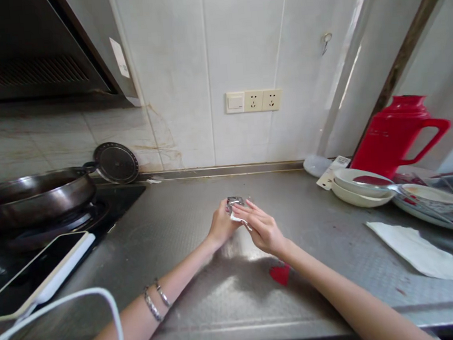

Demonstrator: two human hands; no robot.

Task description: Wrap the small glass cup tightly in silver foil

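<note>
Above the middle of the steel counter [169, 238], my two hands meet. My left hand [220, 226] is closed around a small dark, shiny, silvery thing [235, 200]; most of it is hidden by my fingers, so its kind does not show. A piece of white tissue [237, 217] is pinched under the fingers of my right hand [264, 231] and pressed against the shiny thing. Below my right wrist, a small red patch [279, 275] shows on the counter, partly covered by the forearm.
To the left, a steel pan [42, 194] sits on the black stove, with a phone [41, 271] and white cable [102, 291] in front. On the right are stacked bowls [358, 196], a red thermos jug [393, 134], a plate [432, 213] and a white paper towel [419, 251].
</note>
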